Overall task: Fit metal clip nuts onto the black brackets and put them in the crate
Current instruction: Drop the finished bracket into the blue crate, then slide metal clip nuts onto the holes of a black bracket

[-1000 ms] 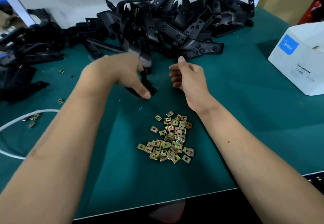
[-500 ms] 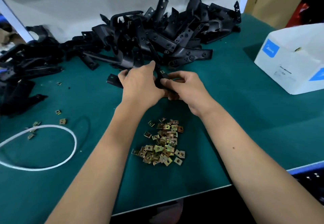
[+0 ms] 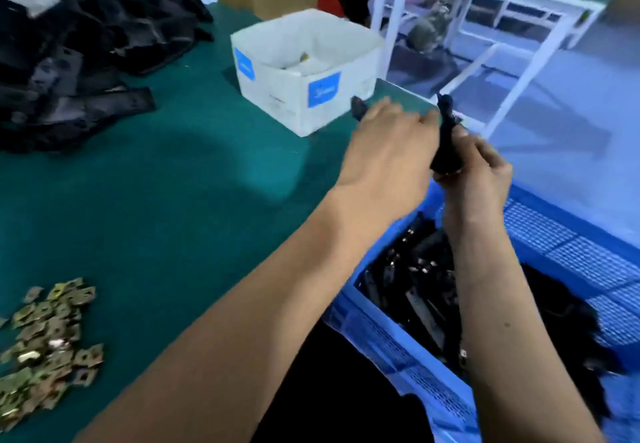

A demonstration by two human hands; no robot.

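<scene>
I hold a black bracket (image 3: 446,141) between both my hands, out past the right edge of the green table (image 3: 173,200) and above the near end of the blue crate (image 3: 388,342). My right hand (image 3: 474,172) has its fingers curled round the lower part of the bracket, which stands roughly upright with its top end poking up above my knuckles. My left hand (image 3: 384,151) lies against the bracket's left side, and a dark end sticks out beyond my fingers; the blur keeps me from telling whether those fingers are wrapped on it or only pressed to it. Inside the crate lies a heap of finished brackets (image 3: 415,280), small metal bits glinting on some of them. The loose clip nuts (image 3: 45,342) sit in a pile at the table's near left, well apart from my hands. The pile of unfitted brackets (image 3: 69,72) is at the far left, and a white cardboard box (image 3: 304,72) stands near the table's right edge, just beyond my left hand.
</scene>
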